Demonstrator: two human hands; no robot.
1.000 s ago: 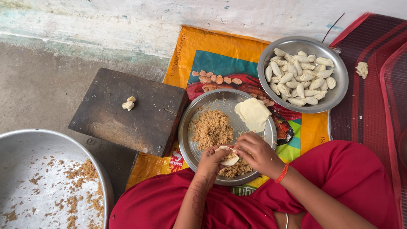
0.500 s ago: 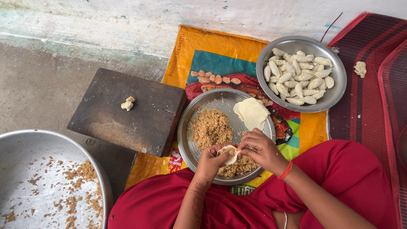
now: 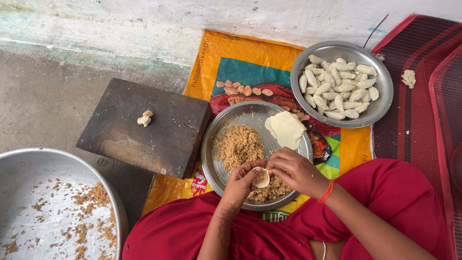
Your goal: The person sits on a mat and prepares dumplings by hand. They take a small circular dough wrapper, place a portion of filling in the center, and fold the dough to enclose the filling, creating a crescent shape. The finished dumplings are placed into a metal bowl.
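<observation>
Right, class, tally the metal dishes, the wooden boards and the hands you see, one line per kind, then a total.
Metal dishes: 3 – filling plate, dumpling bowl, large basin
Wooden boards: 1 – dark board
Hands: 2 – left hand, right hand
Total: 6

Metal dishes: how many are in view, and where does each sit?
3. A plate of brown crumbly filling lies under both hands, a bowl of shaped dumplings is at upper right, and a large basin is cut off at lower left. None seems hidden.
</observation>
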